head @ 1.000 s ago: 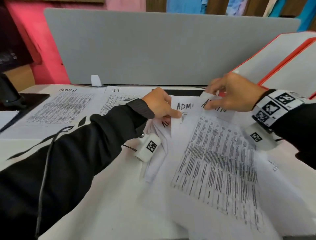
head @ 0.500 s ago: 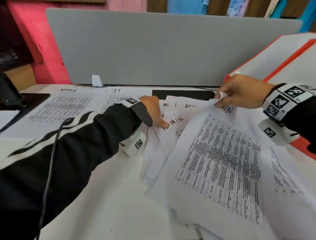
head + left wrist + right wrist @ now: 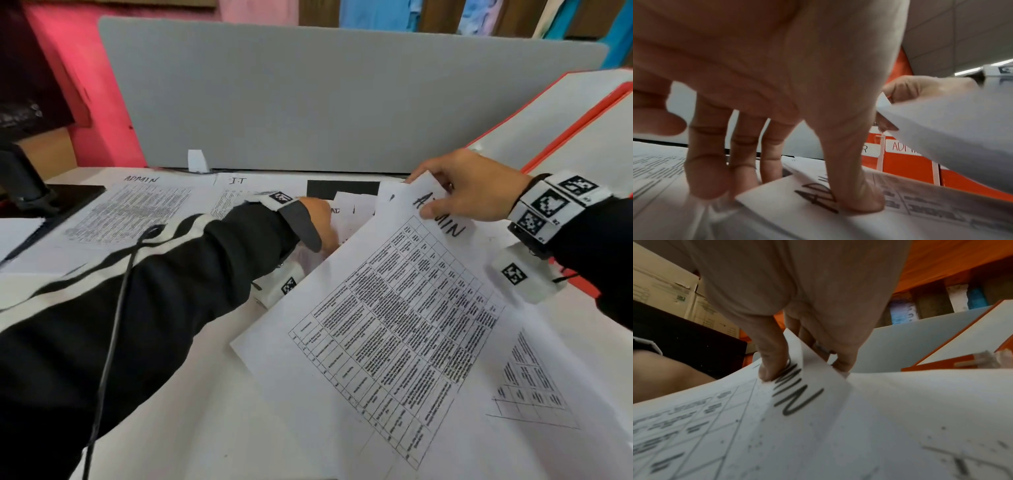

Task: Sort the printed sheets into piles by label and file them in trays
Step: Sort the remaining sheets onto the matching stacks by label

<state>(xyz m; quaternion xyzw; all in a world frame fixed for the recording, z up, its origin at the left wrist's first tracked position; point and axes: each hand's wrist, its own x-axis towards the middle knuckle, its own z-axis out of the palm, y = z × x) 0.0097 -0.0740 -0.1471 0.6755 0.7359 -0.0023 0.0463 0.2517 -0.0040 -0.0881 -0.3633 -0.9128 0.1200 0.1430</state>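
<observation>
My right hand point(image 3: 445, 195) pinches the top edge of a printed sheet marked ADMIN point(image 3: 394, 325), thumb on the handwritten label, and holds it tilted above the loose heap. In the right wrist view the thumb point(image 3: 772, 365) presses beside the letters on the ADMIN sheet point(image 3: 797, 418). My left hand point(image 3: 322, 222) rests with straight fingers on the heap of sheets point(image 3: 346, 212); its fingertips point(image 3: 859, 203) press on another page marked AD. An ADMIN pile point(image 3: 137, 212) and an IT pile point(image 3: 236, 192) lie at the back left.
Orange trays point(image 3: 582, 113) stand at the right, one with an ADMIN tag point(image 3: 902, 147). A grey divider point(image 3: 342, 96) closes the back of the desk. A black monitor stand point(image 3: 27, 185) sits at the far left. More printed sheets point(image 3: 534, 387) lie at the front right.
My right hand has raised the ADMIN sheet off the heap and drawn it nearer and to the right. My left hand has slid back a little on the remaining sheets.
</observation>
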